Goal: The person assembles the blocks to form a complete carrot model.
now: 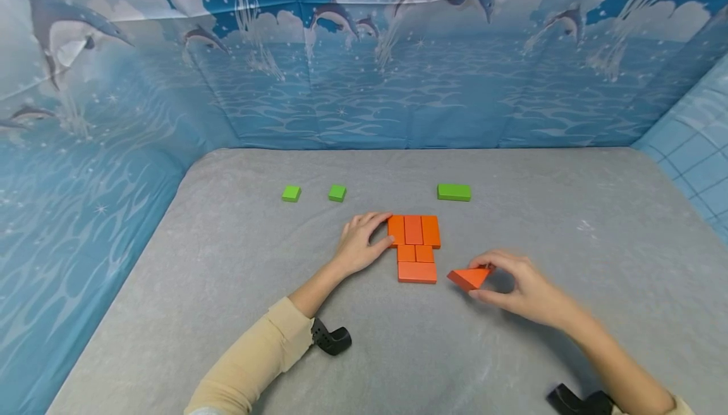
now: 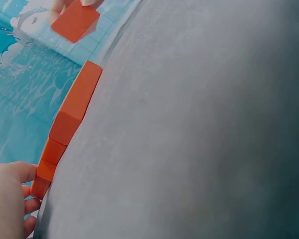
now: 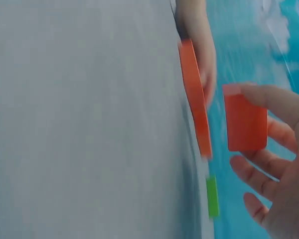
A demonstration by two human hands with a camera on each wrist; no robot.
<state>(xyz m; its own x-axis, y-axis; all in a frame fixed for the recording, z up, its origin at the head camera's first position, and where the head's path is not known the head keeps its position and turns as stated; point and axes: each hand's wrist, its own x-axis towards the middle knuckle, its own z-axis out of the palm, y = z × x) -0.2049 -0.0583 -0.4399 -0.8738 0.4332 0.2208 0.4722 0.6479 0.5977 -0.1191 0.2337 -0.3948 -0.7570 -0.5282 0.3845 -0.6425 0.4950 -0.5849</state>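
Observation:
Several orange blocks (image 1: 417, 271) lie flat and edge to edge in a T-like shape, a wider row at the back and narrower rows in front. My left hand (image 1: 359, 242) touches the left side of the back row with thumb and index fingertips; the left wrist view shows these fingers at the far end of the orange row (image 2: 70, 117). To the right, my right hand (image 1: 520, 285) pinches an orange triangular block (image 1: 469, 277) between thumb and fingers, apart from the group. Its rectangular side (image 3: 246, 122) faces the right wrist camera.
Behind the orange group, two small green blocks (image 1: 291, 194) stand to the left and a longer green block (image 1: 454, 192) to the right. Grey cloth (image 1: 227, 244) covers the table. A blue dolphin-print curtain (image 1: 364, 105) rises behind its back edge.

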